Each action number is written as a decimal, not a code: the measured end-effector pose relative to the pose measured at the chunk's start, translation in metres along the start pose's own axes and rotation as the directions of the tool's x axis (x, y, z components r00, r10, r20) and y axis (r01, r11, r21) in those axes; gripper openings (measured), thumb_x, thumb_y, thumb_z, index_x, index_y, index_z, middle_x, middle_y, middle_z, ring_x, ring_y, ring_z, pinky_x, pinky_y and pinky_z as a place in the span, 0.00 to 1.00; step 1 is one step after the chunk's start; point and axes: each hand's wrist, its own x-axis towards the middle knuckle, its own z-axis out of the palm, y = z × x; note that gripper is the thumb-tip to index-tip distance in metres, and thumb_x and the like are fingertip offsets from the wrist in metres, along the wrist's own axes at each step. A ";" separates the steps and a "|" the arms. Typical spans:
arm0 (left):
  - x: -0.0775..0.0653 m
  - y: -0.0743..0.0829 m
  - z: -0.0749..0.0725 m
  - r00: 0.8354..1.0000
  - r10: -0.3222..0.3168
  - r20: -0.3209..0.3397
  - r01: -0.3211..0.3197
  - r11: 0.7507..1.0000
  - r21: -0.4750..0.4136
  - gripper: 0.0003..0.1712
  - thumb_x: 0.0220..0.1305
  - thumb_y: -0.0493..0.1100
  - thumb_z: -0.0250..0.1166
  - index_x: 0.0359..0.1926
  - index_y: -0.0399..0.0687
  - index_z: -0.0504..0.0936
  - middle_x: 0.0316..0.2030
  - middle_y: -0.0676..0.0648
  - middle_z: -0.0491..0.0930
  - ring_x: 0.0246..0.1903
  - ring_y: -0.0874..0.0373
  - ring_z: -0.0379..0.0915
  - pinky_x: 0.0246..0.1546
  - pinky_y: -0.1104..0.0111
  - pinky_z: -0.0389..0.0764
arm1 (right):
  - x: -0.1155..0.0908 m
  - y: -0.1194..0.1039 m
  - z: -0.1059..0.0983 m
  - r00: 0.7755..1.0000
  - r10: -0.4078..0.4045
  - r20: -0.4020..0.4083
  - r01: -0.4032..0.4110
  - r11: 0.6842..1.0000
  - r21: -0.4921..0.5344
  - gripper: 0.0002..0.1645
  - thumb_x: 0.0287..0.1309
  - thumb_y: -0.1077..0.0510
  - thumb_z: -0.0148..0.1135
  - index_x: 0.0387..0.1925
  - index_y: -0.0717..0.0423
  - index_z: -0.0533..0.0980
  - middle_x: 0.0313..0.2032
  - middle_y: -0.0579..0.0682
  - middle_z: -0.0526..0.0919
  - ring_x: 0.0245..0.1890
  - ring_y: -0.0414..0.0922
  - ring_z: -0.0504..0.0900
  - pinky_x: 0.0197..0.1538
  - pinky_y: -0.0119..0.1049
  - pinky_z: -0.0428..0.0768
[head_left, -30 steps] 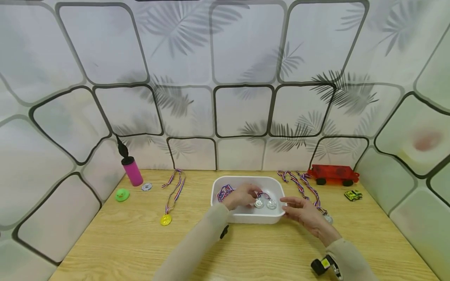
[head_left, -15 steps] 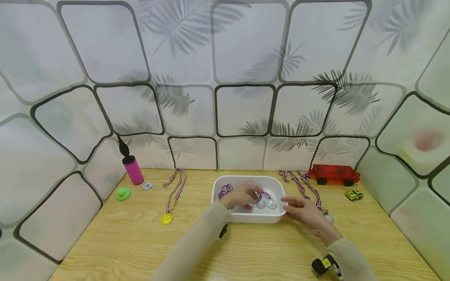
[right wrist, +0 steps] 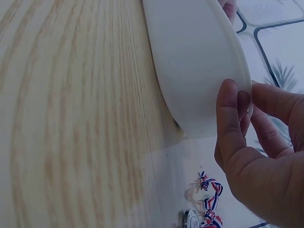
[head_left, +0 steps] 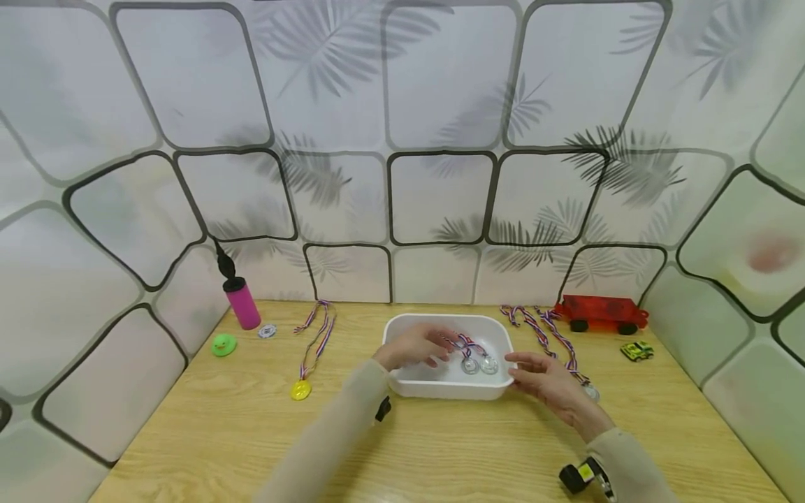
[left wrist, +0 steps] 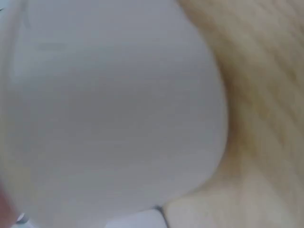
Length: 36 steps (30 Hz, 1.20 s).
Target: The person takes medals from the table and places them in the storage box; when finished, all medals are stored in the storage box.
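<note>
1. My left hand (head_left: 415,347) has drawn back toward the left of the frame; half a second ago its fingertips were at the ribbons by the medals. Its fingers now look loose and grasp nothing that I can see.
2. My right hand (head_left: 550,384) has stayed put, pinching the right end of the white tray (head_left: 446,390) at the rim.
3. The two silver medals (head_left: 469,365) lie side by side in the tray, right of its middle, with their striped ribbons (head_left: 467,342) trailing up and left. I judge them let go, leaving the left hand free.
4. The left hand now hides the ribbon bundle that showed at the tray's left end. The left wrist view is mostly blurred white, so it helps me little.
5. Just beyond the right hand, a loose silver medal (head_left: 591,392) lies on the worktop (head_left: 409,454), close enough to be brushed. A gold medal (head_left: 300,390) lies left of centre.
6. Farther out, a red wagon (head_left: 604,313) and yellow toy car (head_left: 637,351) stand at right; a green duck (head_left: 223,344), round chip (head_left: 267,331) and pink cylinder (head_left: 244,307) at left, well apart from the tray.
</note>
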 end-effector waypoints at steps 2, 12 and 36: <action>-0.006 0.001 -0.007 1.000 0.019 -0.003 -0.019 1.000 -0.017 0.21 0.66 0.30 0.58 0.60 0.36 0.76 0.53 0.32 0.79 0.45 0.47 0.81 0.40 0.60 0.85 | 0.000 0.000 0.001 1.000 0.001 -0.002 -0.001 1.000 0.006 0.29 0.62 0.60 0.65 0.63 0.66 0.70 0.48 0.53 0.75 0.42 0.43 0.81 0.49 0.35 0.84; -0.037 -0.008 -0.035 0.992 0.075 -0.100 -0.079 0.996 -0.033 0.19 0.69 0.37 0.60 0.58 0.34 0.77 0.49 0.29 0.81 0.44 0.34 0.80 0.46 0.46 0.82 | -0.003 -0.001 0.001 1.000 0.001 0.007 -0.002 1.000 0.021 0.28 0.63 0.62 0.63 0.62 0.66 0.71 0.48 0.52 0.75 0.42 0.42 0.80 0.49 0.34 0.84; -0.107 -0.036 -0.093 0.964 0.059 -0.260 -0.063 0.998 -0.008 0.18 0.67 0.42 0.64 0.56 0.41 0.78 0.43 0.38 0.83 0.35 0.55 0.79 0.34 0.65 0.79 | -0.001 0.002 0.000 1.000 -0.006 -0.001 0.006 1.000 0.017 0.29 0.63 0.61 0.63 0.64 0.66 0.70 0.45 0.50 0.75 0.42 0.42 0.81 0.49 0.34 0.84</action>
